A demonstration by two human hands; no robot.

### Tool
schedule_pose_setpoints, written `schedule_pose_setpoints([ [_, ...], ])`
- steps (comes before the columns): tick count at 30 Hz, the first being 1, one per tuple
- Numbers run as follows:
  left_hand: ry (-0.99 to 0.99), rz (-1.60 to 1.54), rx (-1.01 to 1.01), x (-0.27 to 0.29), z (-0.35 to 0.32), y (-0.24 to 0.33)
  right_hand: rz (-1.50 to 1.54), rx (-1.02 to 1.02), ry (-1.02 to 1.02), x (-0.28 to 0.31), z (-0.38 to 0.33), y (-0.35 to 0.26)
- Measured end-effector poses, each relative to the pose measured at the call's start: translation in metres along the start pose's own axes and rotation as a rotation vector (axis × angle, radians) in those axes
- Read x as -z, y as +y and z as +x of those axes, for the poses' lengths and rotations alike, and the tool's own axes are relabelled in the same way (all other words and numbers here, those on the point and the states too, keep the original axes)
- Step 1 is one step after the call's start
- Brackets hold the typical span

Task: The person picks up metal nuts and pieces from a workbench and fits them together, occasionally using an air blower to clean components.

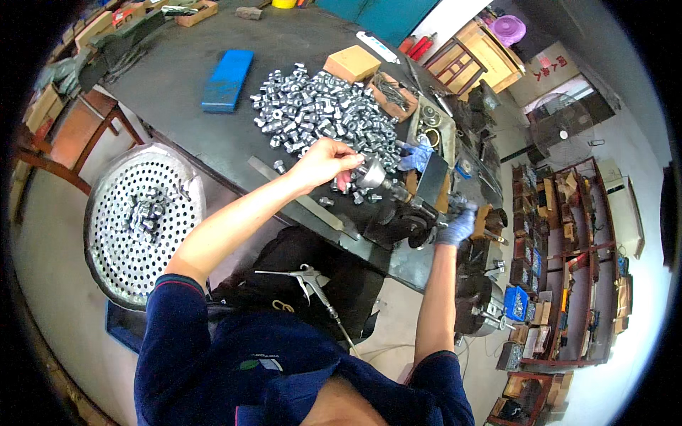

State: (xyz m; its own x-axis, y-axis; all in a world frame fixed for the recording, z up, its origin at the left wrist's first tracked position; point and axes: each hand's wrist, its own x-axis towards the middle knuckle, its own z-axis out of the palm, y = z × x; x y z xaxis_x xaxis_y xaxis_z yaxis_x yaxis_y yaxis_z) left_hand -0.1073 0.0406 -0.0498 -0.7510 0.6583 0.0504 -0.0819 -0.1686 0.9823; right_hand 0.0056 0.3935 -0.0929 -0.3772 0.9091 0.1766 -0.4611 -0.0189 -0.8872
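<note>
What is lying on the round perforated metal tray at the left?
A small heap of shiny metal fittings sits near the middle of the tray. Whatever is directly beneath the heap is covered, and the left arm hides the tray's lower-right edge.

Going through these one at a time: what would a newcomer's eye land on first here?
Most likely the heap of shiny metal fittings on the dark workbench, just beyond the bare left hand. Next, the round perforated tray at the picture's left, with a smaller pile of metal parts on it. The flat blue block left of the heap also stands out.
</note>
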Motion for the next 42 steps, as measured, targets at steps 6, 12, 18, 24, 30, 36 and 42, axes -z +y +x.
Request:
schedule_pose_setpoints([
  [6,0.022,-0.082,-0.028,0.008,-0.011,0.002,0.209,-0.105,-0.202,-0.002,-0.081,-0.085],
  [12,0.204,0.346,-0.046,0.081,-0.094,0.013,0.090,-0.325,-0.129,0.077,-0.096,-0.029],
  [18,0.637,0.762,0.217,0.171,-0.219,-0.016,-0.209,0.036,-0.122,0.004,-0.054,0.004],
  [24,0.663,1.503,0.255,0.205,-0.253,-0.035,0.217,-0.123,-0.140,-0.011,-0.022,-0.032],
  [30,0.620,1.310,0.031,0.122,-0.138,-0.017,0.064,0.066,-0.200,0.007,-0.086,-0.087],
  [36,0.309,1.434,0.144,0.087,-0.038,-0.047,0.152,-0.130,-0.244,0.059,-0.125,-0.059],
  [42,0.220,1.372,-0.001,0.078,-0.040,-0.043,0.011,-0.237,0.018,0.051,-0.118,-0.022],
])
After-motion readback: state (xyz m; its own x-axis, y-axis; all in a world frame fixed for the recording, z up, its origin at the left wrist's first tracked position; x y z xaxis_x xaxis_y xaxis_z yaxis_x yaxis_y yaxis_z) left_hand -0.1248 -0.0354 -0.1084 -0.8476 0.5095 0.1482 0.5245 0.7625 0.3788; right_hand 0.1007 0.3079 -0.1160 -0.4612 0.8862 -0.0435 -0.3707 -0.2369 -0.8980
